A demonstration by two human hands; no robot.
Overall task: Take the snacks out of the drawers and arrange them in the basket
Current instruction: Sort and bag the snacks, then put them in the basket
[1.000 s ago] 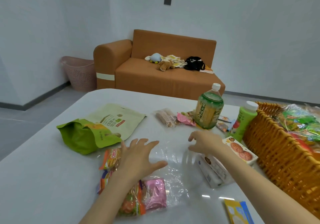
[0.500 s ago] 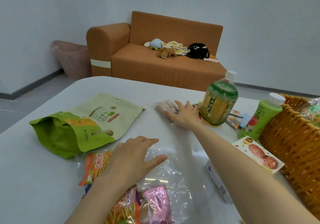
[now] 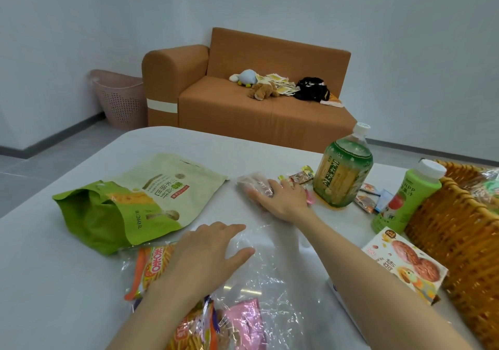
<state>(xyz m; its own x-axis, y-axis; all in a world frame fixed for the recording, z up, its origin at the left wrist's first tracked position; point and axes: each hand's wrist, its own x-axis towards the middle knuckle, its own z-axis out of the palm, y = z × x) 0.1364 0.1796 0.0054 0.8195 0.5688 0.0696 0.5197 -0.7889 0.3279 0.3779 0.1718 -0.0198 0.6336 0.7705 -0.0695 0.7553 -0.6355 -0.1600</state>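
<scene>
Two bare hands rest on snacks on the white table (image 3: pixel 54 282): the right hand (image 3: pixel 282 199) lies with fingers stretched over a small clear-wrapped snack packet (image 3: pixel 252 183), just left of the green tea bottle (image 3: pixel 343 171). The left hand (image 3: pixel 205 252) is spread flat on a clear plastic bag (image 3: pixel 270 282) of orange and pink snack packs. A green pouch (image 3: pixel 127 203) lies to their left, while a cookie box (image 3: pixel 405 263) and a juice bottle (image 3: pixel 405 198) sit beside the wicker basket (image 3: pixel 459 241) at the right.

basket (image 3: pixel 442 230): woven wicker, rough | table (image 3: pixel 40 282): smooth matt white | clear bag (image 3: pixel 270 276): glossy crinkled plastic
</scene>
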